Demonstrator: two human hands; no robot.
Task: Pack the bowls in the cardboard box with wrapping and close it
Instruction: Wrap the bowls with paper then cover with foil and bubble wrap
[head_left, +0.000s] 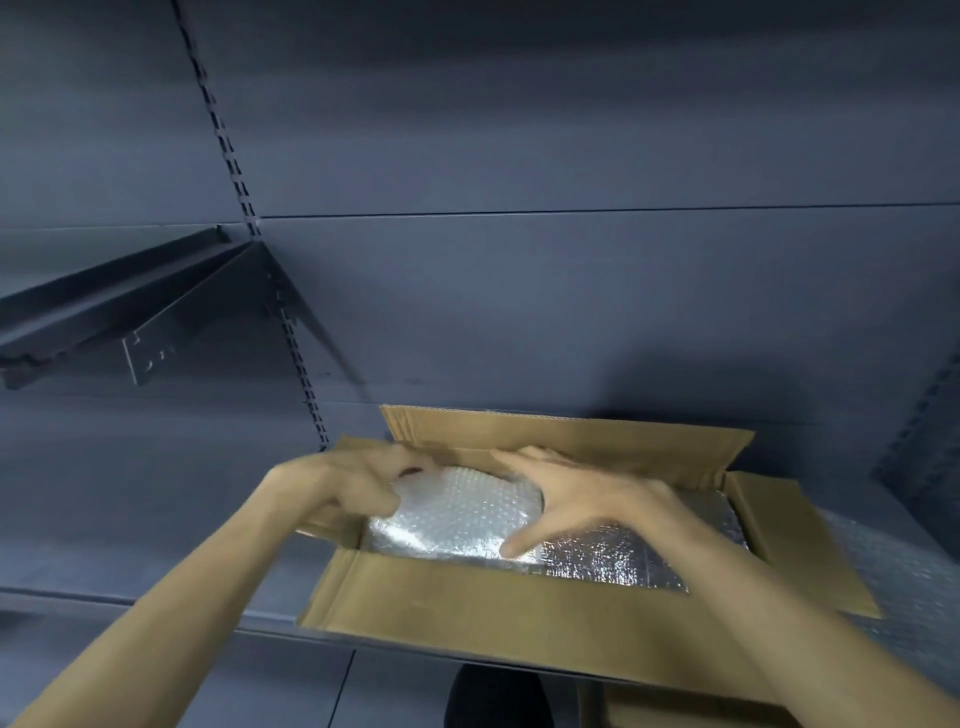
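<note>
Cardboard box (498, 618) on dark metal shelf (156, 577).

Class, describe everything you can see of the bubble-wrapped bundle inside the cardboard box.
The bubble-wrapped bundle is rounded, covered in clear, shiny bubble wrap that hides its contents. It sits in the left part of the open cardboard box, on a silvery lining. The left hand touches its left edge; the right hand spreads over its right side.
</note>
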